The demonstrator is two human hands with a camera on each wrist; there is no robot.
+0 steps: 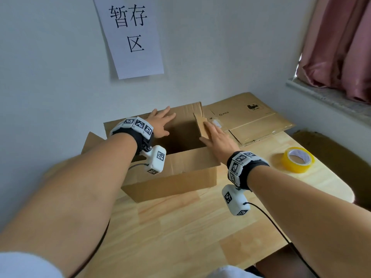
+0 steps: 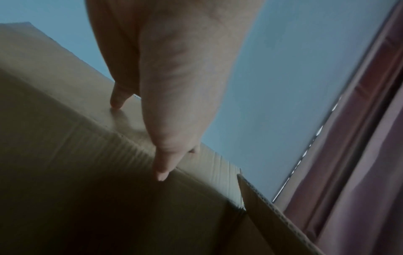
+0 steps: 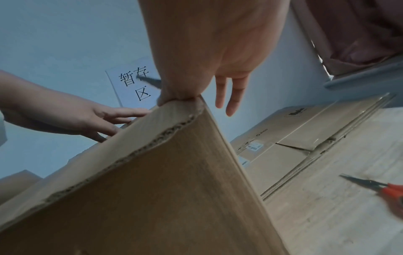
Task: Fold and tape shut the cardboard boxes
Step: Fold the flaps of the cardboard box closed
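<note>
The box (image 1: 170,173) stood open – no flap down, no tape (image 1: 297,159) on. The left hand (image 1: 160,123) and right hand (image 1: 217,137), fingers straight, pressed two flaps.

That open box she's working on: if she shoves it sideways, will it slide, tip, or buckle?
The open cardboard box looks empty inside, so it is probably light and would likely slide easily on the smooth wooden table. Its broad, low shape makes tipping unlikely. With its flaps unfolded and untaped, the walls may flex under the right hand.
</note>
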